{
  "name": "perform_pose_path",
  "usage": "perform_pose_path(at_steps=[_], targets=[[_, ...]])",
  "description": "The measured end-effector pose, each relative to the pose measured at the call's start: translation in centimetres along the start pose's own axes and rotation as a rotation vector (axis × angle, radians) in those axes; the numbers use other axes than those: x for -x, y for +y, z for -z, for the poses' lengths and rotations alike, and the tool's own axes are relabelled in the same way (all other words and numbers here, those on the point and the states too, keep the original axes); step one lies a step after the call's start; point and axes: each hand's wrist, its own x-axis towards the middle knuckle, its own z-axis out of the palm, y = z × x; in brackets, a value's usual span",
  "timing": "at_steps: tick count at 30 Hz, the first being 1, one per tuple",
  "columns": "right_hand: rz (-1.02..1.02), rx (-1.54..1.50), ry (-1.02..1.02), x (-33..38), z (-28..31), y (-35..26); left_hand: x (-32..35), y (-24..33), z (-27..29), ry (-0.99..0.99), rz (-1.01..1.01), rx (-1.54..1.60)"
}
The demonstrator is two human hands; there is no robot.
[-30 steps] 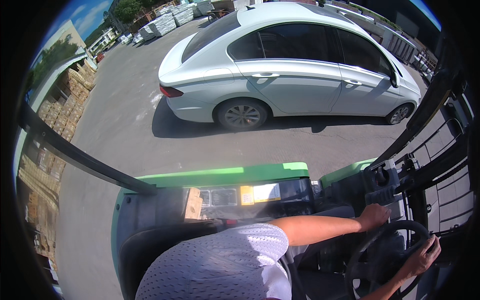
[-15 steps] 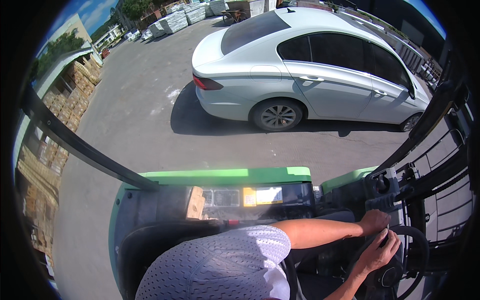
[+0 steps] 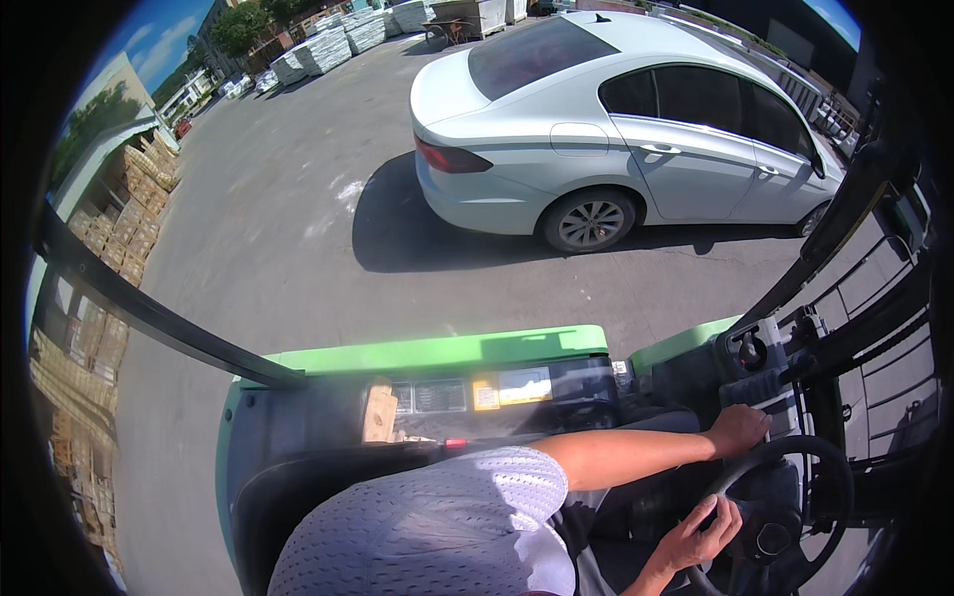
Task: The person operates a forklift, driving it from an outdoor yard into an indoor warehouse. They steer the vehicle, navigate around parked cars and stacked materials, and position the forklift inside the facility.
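Note:
I sit in a green and black forklift, with the black steering wheel [image 3: 847, 487] at the right. My right hand [image 3: 699, 539] is closed on the near-left part of its rim, around what looks like a dark knob. Stretched out beyond the wheel, my left hand [image 3: 738, 430] is curled against the grey dashboard [image 3: 785, 412]. Its fingers are bent, and whatever they hold is hidden. My grey perforated top [image 3: 427, 526] fills the lower middle.
A white car [image 3: 556, 129] stands on the pavement beyond the forklift's side. A wood block [image 3: 380, 412] lies on the black engine cover. Stacked wooden pallets [image 3: 99, 238] line the left, wrapped white stacks [image 3: 323, 50] the back. Dark cab posts [image 3: 169, 308] frame the view.
My right hand has moved left and toward me around the wheel. The left hand stays by the dashboard. In the view, the car has shifted right.

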Motion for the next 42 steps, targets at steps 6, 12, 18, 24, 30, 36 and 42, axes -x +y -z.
perform_pose_path(at_steps=[6,12,18,24,30,36,42], targets=[[-0.006,-0.013,0.007,-1.6,-0.2,1.4,-1.7,0.5,-0.9,0.049,0.012,0.055],[-0.060,-0.027,0.000,-1.5,0.2,1.1,-1.9,1.0,-0.7,0.061,0.034,0.104],[-0.058,-0.042,0.016,-1.2,0.0,1.8,-1.7,0.9,-1.1,0.064,-0.039,0.020],[-0.052,-0.082,0.027,-2.6,0.6,2.9,-3.0,1.5,-2.3,0.046,-0.012,0.047],[-0.035,-0.073,0.017,-3.4,2.4,6.0,-4.8,3.5,-4.6,-0.012,-0.014,0.014],[-0.031,-0.108,0.052,-5.5,3.8,10.1,-6.9,6.3,-8.1,-0.010,-0.001,-0.041],[-0.050,-0.108,0.036,-8.3,1.9,8.3,-9.8,3.4,-6.4,0.010,0.046,-0.002]])
